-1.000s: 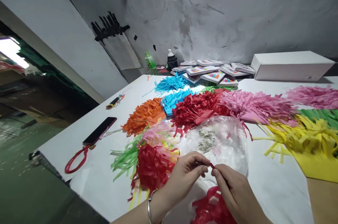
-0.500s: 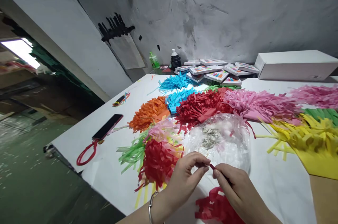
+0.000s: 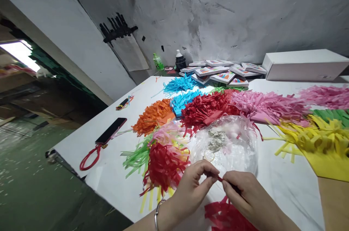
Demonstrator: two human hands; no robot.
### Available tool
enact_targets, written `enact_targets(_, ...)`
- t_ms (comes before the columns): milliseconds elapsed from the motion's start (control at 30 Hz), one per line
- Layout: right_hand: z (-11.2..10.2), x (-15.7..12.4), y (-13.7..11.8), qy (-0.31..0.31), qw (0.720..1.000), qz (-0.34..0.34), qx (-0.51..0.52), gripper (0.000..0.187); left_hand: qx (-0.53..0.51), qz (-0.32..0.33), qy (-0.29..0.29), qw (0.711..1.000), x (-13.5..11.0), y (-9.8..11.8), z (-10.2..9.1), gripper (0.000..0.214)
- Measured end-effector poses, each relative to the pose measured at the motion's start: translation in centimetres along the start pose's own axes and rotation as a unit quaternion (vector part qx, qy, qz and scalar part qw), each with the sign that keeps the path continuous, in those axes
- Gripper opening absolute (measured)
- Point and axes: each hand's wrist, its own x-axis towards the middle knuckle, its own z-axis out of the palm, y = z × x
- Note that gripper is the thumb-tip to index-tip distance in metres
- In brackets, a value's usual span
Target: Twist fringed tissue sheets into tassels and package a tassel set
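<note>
Between my two hands runs a short, tightly twisted piece of red tissue paper [image 3: 220, 179]. My left hand [image 3: 192, 187] pinches one end of it with thumb and fingertips. My right hand [image 3: 247, 193] is closed round the twist just to the right, hiding much of it. Loose red paper fringe [image 3: 227, 214] hangs below my right hand, apparently the lower part of the same tassel. Just beyond my fingers, a clear plastic bag [image 3: 242, 151] lies with small metallic pieces [image 3: 216, 141] and a thin gold ring [image 3: 209, 155] on it or in it.
A red fringe bundle [image 3: 166, 165] lies beside my left forearm. Orange [image 3: 152, 116], dark red [image 3: 209, 109], pink [image 3: 272, 105] and yellow [image 3: 324, 144] fringes spread behind and rightward. A phone [image 3: 111, 131] lies left. Flat boxes [image 3: 215, 71] and a white box [image 3: 305, 65] line the wall.
Both hands have shifted slightly downward, still pinching the red twist. The gold ring on the bag shows more fully now. The red fringe below has moved a little lower and to the right.
</note>
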Motion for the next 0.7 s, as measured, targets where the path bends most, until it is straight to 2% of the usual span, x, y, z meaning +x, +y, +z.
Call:
enact_targets(233, 0.2, 0.2, -0.2, -0.008, 0.999, 0.006, 0.034, 0.033, 0.092, 0.014, -0.026, 0.995, 0.2, 1.0, -0.4, 0.01)
enact_targets(400, 0.0, 0.0, 0.0, 0.007, 0.999, 0.013, 0.043, 0.028, 0.104, 0.02, -0.028, 0.994, 0.0, 1.1, -1.1, 0.008)
enact_targets(567, 0.1, -0.1, -0.3, 0.0, 0.999, -0.004, 0.036, 0.029, 0.124, 0.048, -0.041, 0.99, -0.3, 1.2, -0.9, 0.013)
enact_targets(700, 0.3, -0.1, -0.6, 0.002, 1.0, -0.002, 0.024, 0.029, 0.105, 0.016, -0.048, 0.993, -0.2, 1.4, -0.9, 0.017)
